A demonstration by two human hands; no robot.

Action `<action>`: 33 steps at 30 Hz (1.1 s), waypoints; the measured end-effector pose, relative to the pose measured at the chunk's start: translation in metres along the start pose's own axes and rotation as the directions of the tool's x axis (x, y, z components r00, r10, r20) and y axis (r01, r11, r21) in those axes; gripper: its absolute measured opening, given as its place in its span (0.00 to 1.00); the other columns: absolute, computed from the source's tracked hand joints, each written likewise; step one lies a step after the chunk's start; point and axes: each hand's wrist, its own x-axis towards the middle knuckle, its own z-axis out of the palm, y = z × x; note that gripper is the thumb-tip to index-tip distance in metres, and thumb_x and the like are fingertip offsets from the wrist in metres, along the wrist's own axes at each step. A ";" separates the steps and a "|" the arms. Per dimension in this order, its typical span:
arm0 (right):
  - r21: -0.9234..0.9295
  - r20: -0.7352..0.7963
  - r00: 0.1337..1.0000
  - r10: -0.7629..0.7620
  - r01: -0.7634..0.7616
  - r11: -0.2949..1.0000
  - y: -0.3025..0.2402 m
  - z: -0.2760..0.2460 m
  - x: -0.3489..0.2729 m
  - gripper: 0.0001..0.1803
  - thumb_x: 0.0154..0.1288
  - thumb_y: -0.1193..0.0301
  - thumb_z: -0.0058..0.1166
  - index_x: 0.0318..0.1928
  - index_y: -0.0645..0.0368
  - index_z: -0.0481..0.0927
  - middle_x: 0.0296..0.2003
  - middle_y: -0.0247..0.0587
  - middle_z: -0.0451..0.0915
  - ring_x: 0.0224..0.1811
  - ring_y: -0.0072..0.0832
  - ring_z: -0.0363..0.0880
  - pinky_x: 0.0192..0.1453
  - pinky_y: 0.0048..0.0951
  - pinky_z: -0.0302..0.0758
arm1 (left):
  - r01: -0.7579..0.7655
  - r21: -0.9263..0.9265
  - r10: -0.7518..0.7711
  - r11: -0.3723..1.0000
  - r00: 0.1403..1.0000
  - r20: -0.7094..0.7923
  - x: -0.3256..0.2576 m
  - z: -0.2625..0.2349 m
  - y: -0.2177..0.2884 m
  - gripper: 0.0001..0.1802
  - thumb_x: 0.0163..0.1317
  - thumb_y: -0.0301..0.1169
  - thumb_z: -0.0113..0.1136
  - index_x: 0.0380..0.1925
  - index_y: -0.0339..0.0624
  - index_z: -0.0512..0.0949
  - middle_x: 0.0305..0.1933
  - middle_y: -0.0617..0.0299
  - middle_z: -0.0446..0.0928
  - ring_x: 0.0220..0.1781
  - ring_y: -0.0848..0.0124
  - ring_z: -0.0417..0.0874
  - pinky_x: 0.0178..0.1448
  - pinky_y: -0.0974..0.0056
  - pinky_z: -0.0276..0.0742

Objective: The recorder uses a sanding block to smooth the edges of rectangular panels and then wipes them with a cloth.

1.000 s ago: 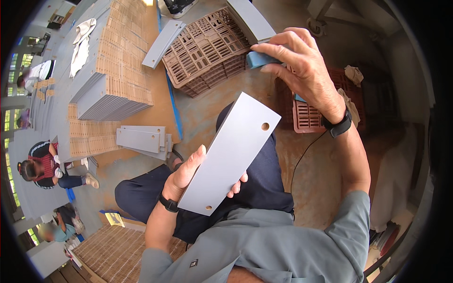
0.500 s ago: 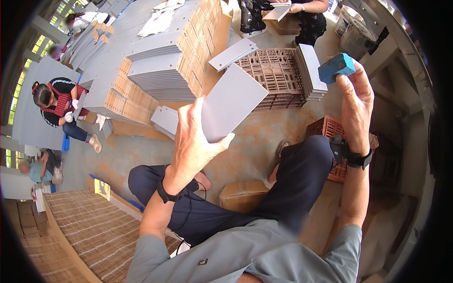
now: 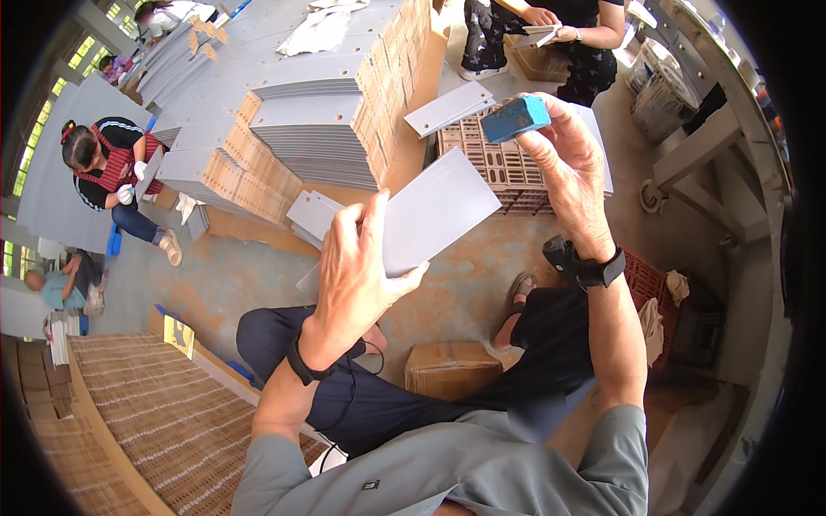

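My left hand [image 3: 360,277] grips a flat grey rectangular panel [image 3: 434,213] by its lower edge and holds it up in front of me. My right hand [image 3: 571,166] is raised to the right of the panel and pinches a small blue block [image 3: 514,119] between thumb and fingers, just above the panel's upper right corner. The block and the panel are apart. A black band sits on each wrist.
Tall stacks of grey panels [image 3: 314,142] on brown slatted boards stand ahead. A brown plastic crate [image 3: 499,159] lies behind my hands, a cardboard box [image 3: 452,368] by my legs, a red crate [image 3: 645,284] at right. Seated people work at left [image 3: 112,168] and top [image 3: 559,34].
The view has tilted further up toward the stacks. My left hand has brought the panel closer and higher, and my right hand with the blue block has moved left toward the panel.
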 end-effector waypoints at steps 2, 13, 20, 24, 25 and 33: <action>-0.100 0.004 0.997 -0.077 0.077 0.992 0.008 0.004 0.001 0.21 0.72 0.69 0.67 0.63 0.57 0.81 0.51 0.31 0.83 0.49 0.18 0.80 0.57 0.26 0.78 | -0.001 0.005 0.001 1.000 1.000 0.011 0.000 0.002 -0.001 0.59 0.45 0.39 0.85 0.76 0.42 0.60 0.58 0.46 0.67 0.57 0.48 0.75 0.62 0.46 0.76; 0.112 -0.081 0.978 0.191 -0.182 0.977 0.013 -0.023 -0.006 0.21 0.74 0.72 0.65 0.63 0.61 0.78 0.51 0.33 0.84 0.53 0.21 0.82 0.62 0.28 0.79 | 0.121 -0.089 -0.116 0.989 0.991 0.059 -0.002 0.020 -0.017 0.60 0.41 0.36 0.87 0.72 0.39 0.59 0.61 0.46 0.69 0.64 0.47 0.71 0.63 0.46 0.79; -0.086 0.006 0.997 0.076 -0.075 0.993 0.025 -0.014 -0.033 0.22 0.69 0.70 0.71 0.58 0.59 0.77 0.53 0.35 0.80 0.61 0.26 0.75 0.72 0.34 0.68 | 0.170 -0.142 -0.161 0.975 0.984 0.074 0.000 0.019 -0.009 0.59 0.41 0.36 0.87 0.72 0.39 0.59 0.61 0.46 0.69 0.64 0.48 0.72 0.63 0.47 0.78; -0.213 0.002 1.000 -0.003 0.004 0.977 0.027 -0.009 -0.038 0.22 0.65 0.71 0.73 0.55 0.59 0.77 0.53 0.39 0.80 0.58 0.29 0.78 0.69 0.36 0.72 | 0.194 -0.143 -0.186 0.970 0.980 0.068 0.002 0.019 -0.006 0.59 0.42 0.36 0.86 0.72 0.39 0.59 0.61 0.44 0.69 0.63 0.48 0.73 0.63 0.46 0.79; -0.258 0.016 0.999 -0.035 0.038 0.965 0.026 -0.008 -0.038 0.22 0.64 0.72 0.73 0.54 0.59 0.77 0.52 0.41 0.81 0.57 0.31 0.79 0.68 0.36 0.73 | 0.192 -0.138 -0.185 0.972 0.981 0.065 0.002 0.020 -0.006 0.59 0.42 0.36 0.86 0.72 0.39 0.59 0.61 0.43 0.69 0.63 0.48 0.73 0.63 0.46 0.79; -0.452 0.111 0.979 -0.169 0.202 0.869 0.027 -0.012 -0.035 0.23 0.61 0.72 0.75 0.53 0.60 0.77 0.50 0.43 0.81 0.55 0.36 0.81 0.64 0.37 0.76 | 0.198 -0.135 -0.190 0.971 0.979 0.071 0.006 0.021 -0.001 0.58 0.43 0.36 0.86 0.72 0.39 0.59 0.59 0.43 0.69 0.61 0.48 0.75 0.61 0.46 0.79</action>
